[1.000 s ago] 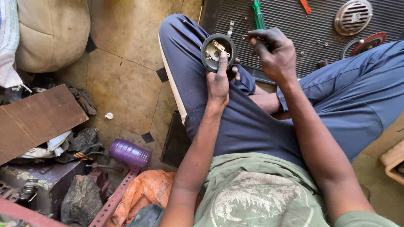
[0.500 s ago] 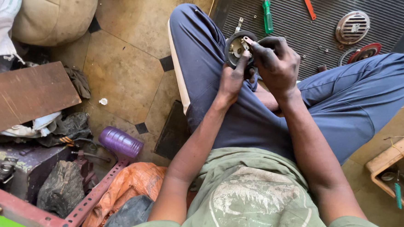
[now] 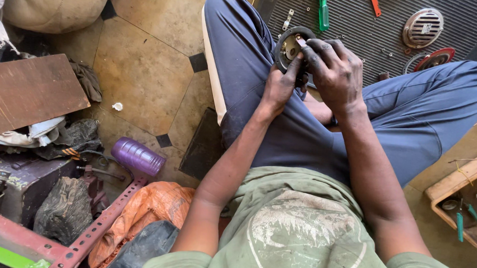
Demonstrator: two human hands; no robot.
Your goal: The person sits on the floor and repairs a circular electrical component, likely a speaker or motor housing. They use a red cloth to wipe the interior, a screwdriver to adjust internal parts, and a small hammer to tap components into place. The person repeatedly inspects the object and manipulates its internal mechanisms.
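Black round metal part (image 3: pixel 290 46) held over the knee; left hand (image 3: pixel 280 87) pinches its lower rim, right hand (image 3: pixel 334 71) fingers curled onto its face. Likely rigid, greasy, smallish; rim gives surest hold.

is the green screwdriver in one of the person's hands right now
No, the green screwdriver lies on the ribbed mat; both the left hand and right hand hold a round black part.

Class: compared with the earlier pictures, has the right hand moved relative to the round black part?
Yes. The right hand has closed in leftward onto the round black part, its fingertips now touching the centre.
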